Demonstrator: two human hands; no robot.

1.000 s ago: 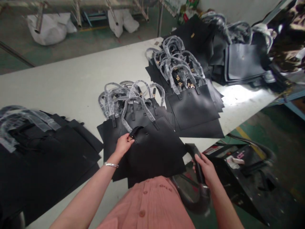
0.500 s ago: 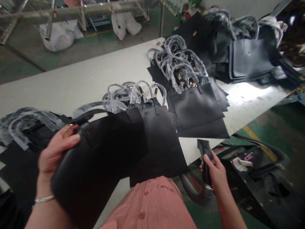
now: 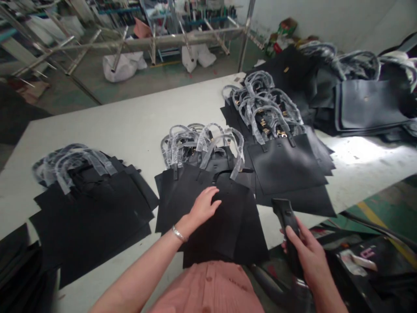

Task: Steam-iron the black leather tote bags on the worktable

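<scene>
My left hand [image 3: 204,205] lies over the black handbag panel [image 3: 224,217] on the middle pile, near its upper edge. Its fingers are stretched out and the thumb stands apart; nothing is held. A thin black strap [image 3: 224,172] bends just beyond the fingertips. Plastic-wrapped bag handles [image 3: 206,139] rise behind the panel. Off to the right, my right hand [image 3: 306,248] wraps round a black nozzle [image 3: 288,221] with a flat, flared head. Below the hand, the nozzle runs into a dark hose with a metal band. Its head is held near the table's front edge.
A pile of black bag panels [image 3: 97,217] lies on the left of the white table [image 3: 124,113]. Another handled pile [image 3: 289,161] stands right of centre, with more black bags [image 3: 365,104] beyond. Metal rack bars [image 3: 182,39] cross behind the table. A dark cart [image 3: 374,269] stands lower right.
My left hand has let go of the black handbag panel it held up at the left and now rests over the middle pile. The nozzle stays in my right hand. The view has shifted.
</scene>
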